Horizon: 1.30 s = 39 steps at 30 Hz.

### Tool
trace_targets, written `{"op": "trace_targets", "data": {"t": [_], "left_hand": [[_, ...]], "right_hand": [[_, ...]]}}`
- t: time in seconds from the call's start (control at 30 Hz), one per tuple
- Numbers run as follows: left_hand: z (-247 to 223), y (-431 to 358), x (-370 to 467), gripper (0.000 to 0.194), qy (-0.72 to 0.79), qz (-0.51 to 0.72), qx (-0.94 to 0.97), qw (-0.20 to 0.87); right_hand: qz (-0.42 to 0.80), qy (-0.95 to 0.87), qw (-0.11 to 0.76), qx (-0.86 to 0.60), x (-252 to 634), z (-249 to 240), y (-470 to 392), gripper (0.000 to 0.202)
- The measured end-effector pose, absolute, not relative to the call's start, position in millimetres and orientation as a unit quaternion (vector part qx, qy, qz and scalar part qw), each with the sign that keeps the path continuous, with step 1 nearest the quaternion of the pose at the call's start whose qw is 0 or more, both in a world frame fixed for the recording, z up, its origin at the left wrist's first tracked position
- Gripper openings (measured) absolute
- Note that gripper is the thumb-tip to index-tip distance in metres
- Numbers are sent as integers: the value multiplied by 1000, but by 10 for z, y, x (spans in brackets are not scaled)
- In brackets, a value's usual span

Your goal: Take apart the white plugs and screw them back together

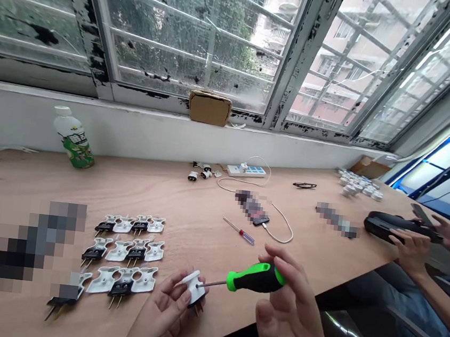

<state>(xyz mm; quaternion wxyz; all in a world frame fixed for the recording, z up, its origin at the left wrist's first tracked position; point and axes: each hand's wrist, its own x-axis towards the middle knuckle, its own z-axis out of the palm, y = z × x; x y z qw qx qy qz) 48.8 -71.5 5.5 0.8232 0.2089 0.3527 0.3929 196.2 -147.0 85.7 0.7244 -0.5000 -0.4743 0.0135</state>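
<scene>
My left hand (167, 312) pinches a white plug (195, 288) with a black base and metal prongs pointing down. My right hand (294, 310) holds the butt end of a green-and-black screwdriver (256, 278), its fingers over the handle and its thumb lower down, apart from it. The shaft runs left to the plug, and its tip meets the white housing near a hole. Left of my hands, white plug housings (143, 279) lie in rows, and several carry black pronged bases (121, 287).
A small screwdriver (239, 231) and a phone (260, 220) on a white cable lie ahead. Behind are a power strip (249, 171), loose plugs (205, 174) and a bottle (76, 139). At right, another person's hands (413, 252) touch a black case (387, 227) near white parts (360, 185).
</scene>
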Motion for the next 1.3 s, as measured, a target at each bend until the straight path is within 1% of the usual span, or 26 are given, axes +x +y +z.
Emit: {"op": "trace_targets", "data": {"t": [0.07, 0.17, 0.27, 0.4, 0.53, 0.67, 0.87, 1.0, 1.13, 1.3], "left_hand": [[65, -718, 487, 55, 356, 390, 206, 824], [45, -715, 494, 57, 356, 390, 201, 825], [-14, -707, 500, 58, 352, 399, 208, 821], [-42, -703, 493, 56, 348, 403, 219, 818], [8, -721, 507, 59, 366, 420, 209, 803], [48, -749, 552, 61, 396, 447, 207, 775], [62, -728, 558, 67, 414, 438, 193, 775], [34, -716, 545, 65, 403, 421, 205, 786], [15, -733, 556, 64, 399, 433, 211, 780], [29, -723, 539, 60, 377, 417, 222, 797]], "right_hand": [[1, -460, 726, -512, 1988, 813, -1470, 37], [26, -434, 728, -529, 1982, 779, -1471, 42], [42, -444, 733, -514, 1948, 810, -1461, 38], [10, -454, 739, -497, 1953, 849, -1432, 33], [27, -436, 742, -509, 1981, 848, -1408, 34], [41, -447, 749, -488, 2003, 858, -1394, 32], [50, -430, 746, -505, 2032, 875, -1405, 32], [91, -450, 743, -487, 2115, 877, -1411, 31], [64, -498, 725, -470, 2247, 843, -1406, 33], [95, -427, 737, -516, 2169, 898, -1410, 35]]}}
